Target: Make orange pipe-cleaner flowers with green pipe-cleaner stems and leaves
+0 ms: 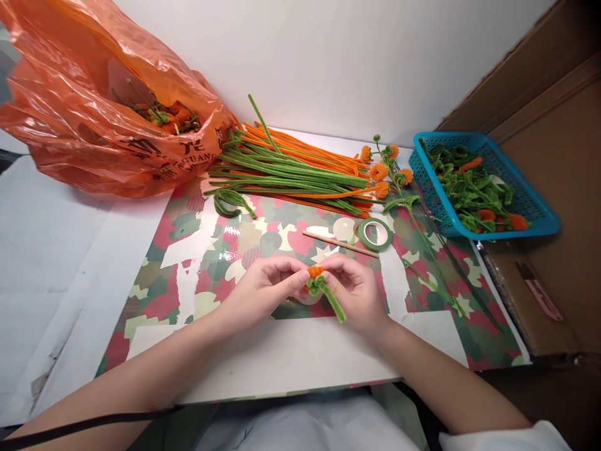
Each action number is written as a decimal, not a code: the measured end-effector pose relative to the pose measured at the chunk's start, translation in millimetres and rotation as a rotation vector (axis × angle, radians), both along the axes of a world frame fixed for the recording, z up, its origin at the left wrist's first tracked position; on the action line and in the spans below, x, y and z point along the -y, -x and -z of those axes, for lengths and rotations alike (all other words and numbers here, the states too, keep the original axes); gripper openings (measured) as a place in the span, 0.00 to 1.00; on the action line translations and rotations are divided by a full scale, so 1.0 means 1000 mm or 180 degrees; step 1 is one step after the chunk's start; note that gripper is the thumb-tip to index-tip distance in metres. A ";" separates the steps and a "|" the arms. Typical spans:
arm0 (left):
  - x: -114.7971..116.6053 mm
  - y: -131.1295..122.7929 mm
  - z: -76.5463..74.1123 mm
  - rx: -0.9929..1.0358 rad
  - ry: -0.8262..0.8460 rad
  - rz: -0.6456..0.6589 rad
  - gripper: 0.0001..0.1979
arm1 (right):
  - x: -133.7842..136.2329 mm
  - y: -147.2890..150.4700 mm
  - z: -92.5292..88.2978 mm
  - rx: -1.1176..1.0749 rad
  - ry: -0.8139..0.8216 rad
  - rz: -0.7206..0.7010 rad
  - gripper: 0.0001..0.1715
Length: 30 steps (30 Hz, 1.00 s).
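Between both hands, just above the front of the table, is a small orange pipe-cleaner flower (315, 273) with a curled green base and a short green stem pointing down and right. My left hand (270, 285) pinches its left side between thumb and fingers. On the right side, my right hand (354, 289) grips it too, the thumb close to the green part. Fingers hide much of the orange part. Beyond the hands lie a thin wooden stick (340, 243) and a roll of green tape (375, 234).
Green pipe cleaners (300, 172) and orange pipe cleaners (319, 150) are piled at the back. Left stands an orange plastic bag (94, 144). A finished flower stem (413, 213) lies right, near a blue basket (511, 237) of green and orange pieces. Pink-handled tweezers or scissors (542, 297) rest on cardboard.
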State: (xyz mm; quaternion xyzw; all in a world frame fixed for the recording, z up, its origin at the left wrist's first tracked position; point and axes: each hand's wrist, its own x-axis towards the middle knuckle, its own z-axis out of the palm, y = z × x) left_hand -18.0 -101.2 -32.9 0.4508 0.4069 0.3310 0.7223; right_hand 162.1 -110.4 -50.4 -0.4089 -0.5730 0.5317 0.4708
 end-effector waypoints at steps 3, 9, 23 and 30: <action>-0.001 -0.001 -0.002 -0.0007 0.0022 0.0020 0.10 | 0.000 0.000 0.000 0.0103 -0.0106 -0.0002 0.06; -0.001 -0.001 -0.006 -0.0110 0.0057 0.0077 0.08 | 0.001 0.000 0.001 0.0171 -0.0070 -0.0034 0.07; 0.001 0.002 -0.007 -0.0116 0.0041 0.0258 0.10 | -0.011 -0.013 -0.010 0.0349 0.0179 -0.0464 0.10; 0.001 -0.001 -0.004 -0.0126 0.0014 0.0231 0.10 | -0.009 -0.013 -0.009 0.0555 0.0044 -0.0461 0.05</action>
